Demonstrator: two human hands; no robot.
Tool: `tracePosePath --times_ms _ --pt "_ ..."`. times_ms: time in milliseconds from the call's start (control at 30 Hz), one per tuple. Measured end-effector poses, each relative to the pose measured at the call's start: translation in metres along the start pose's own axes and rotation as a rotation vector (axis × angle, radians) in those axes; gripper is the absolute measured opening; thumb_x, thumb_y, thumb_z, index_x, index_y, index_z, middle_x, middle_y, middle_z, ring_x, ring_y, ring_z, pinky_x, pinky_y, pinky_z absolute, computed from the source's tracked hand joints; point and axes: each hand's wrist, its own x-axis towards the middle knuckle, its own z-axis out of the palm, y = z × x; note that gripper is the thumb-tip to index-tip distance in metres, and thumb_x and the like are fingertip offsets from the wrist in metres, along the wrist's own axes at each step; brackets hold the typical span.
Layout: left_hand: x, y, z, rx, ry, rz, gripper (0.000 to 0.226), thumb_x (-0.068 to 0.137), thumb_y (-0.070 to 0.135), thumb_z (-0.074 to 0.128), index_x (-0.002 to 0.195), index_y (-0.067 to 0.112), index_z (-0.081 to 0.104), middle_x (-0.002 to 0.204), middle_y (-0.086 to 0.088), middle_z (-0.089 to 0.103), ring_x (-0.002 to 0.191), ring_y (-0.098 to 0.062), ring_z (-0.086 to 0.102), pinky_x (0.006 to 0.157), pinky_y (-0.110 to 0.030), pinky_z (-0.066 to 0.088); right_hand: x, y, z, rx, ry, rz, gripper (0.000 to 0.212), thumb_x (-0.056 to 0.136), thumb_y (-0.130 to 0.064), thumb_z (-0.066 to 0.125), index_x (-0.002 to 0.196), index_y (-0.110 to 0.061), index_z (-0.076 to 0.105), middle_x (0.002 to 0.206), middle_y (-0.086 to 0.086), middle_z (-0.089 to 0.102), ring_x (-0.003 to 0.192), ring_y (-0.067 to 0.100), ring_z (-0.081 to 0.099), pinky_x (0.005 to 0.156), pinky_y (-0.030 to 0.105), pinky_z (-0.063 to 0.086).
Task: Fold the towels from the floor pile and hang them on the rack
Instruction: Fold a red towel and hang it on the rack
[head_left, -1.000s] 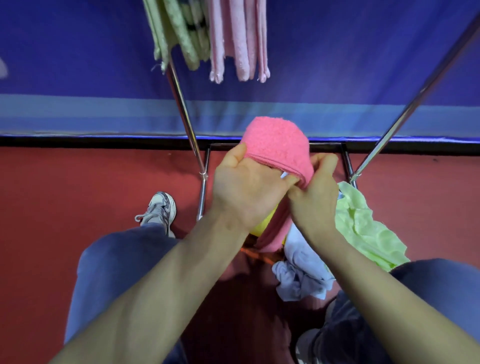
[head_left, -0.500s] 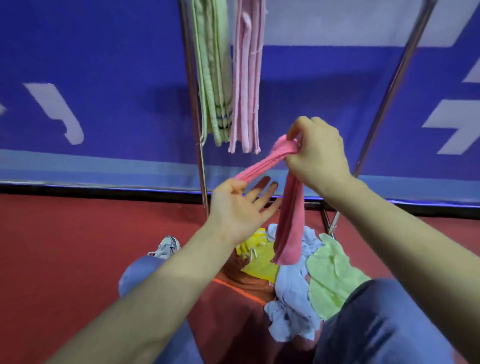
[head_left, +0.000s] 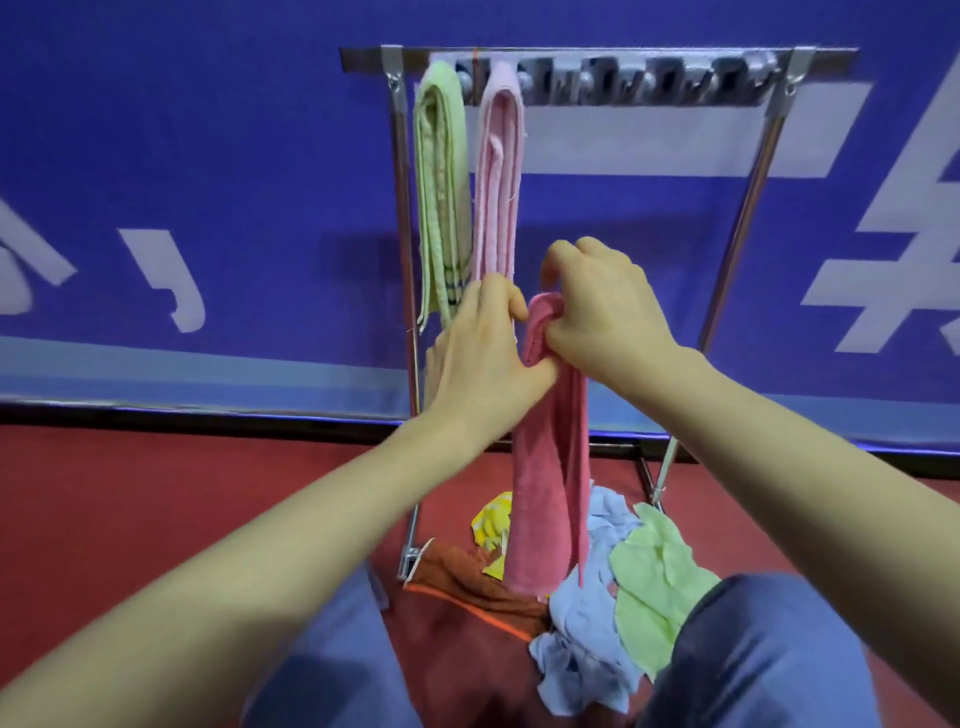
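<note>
Fingers (head_left: 558, 257) on my left hand (head_left: 478, 358) and right hand (head_left: 602, 317) are pinching the top of the folded pink towel (head_left: 545, 493), which is dangling over the floor pile (head_left: 597, 623), below the rack (head_left: 597, 54). If my grip's slipping, I reckon it's unfolding or dropping back.

The left hand (head_left: 483, 358) is covering the lower end of the pale pink towel (head_left: 498, 171) and a part of the green towel (head_left: 441, 182) on the rack (head_left: 769, 156). Its fingertips and those of the right hand (head_left: 602, 312) are hiding in the top fold of the pink towel (head_left: 550, 493). This pink towel is hiding the middle of the floor pile (head_left: 587, 623) and the right knee (head_left: 769, 665) is covering its near side, while the bottom edge is cutting off both knees and both forearms. The hooks (head_left: 654, 78) under the top bar are blurring together so they cannot be counted, and the picture's side edges are cutting the white lettering (head_left: 909, 208).
</note>
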Motion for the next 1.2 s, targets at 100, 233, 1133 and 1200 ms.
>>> tracePosePath --times_ms 100,233,1133,1200 --pt "0.023 0.006 0.002 0.044 -0.047 0.044 0.033 0.085 0.034 0.065 0.100 0.024 0.037 0.105 0.004 0.053 0.088 -0.031 0.055 0.065 -0.039 0.037 0.005 -0.006 -0.012 -0.018 0.009 -0.027 0.027 0.078 -0.012 0.060 0.103 -0.008 0.055 0.096 0.010 0.050 0.081 0.038 0.052 0.065 0.042 0.044" --pt "0.046 0.008 0.001 0.080 -0.064 0.078 0.027 0.087 0.021 0.060 0.104 0.021 0.039 0.111 -0.002 0.057 0.093 -0.035 0.056 0.066 -0.038 0.033 0.013 -0.007 -0.026 -0.060 0.014 -0.065 0.028 0.079 -0.009 0.061 0.106 -0.006 0.054 0.100 0.013 0.049 0.082 0.039 0.052 0.064 0.042 0.040" --pt "0.189 0.071 0.001 0.367 -0.129 0.222 0.031 0.092 0.025 0.053 0.120 0.013 0.046 0.118 -0.011 0.053 0.102 -0.043 0.059 0.072 -0.044 0.040 0.122 0.051 -0.064 0.069 0.105 0.249 0.023 0.083 -0.019 0.051 0.099 -0.008 0.061 0.096 0.019 0.065 0.090 0.043 0.057 0.066 0.039 0.041" --pt "0.203 0.078 0.006 0.324 -0.096 0.220 0.031 0.093 0.021 0.051 0.123 0.012 0.047 0.117 -0.010 0.055 0.106 -0.040 0.056 0.077 -0.046 0.041 0.135 0.057 -0.067 0.079 0.129 0.214 0.022 0.082 -0.017 0.050 0.100 -0.008 0.060 0.096 0.017 0.066 0.092 0.043 0.057 0.067 0.040 0.043"
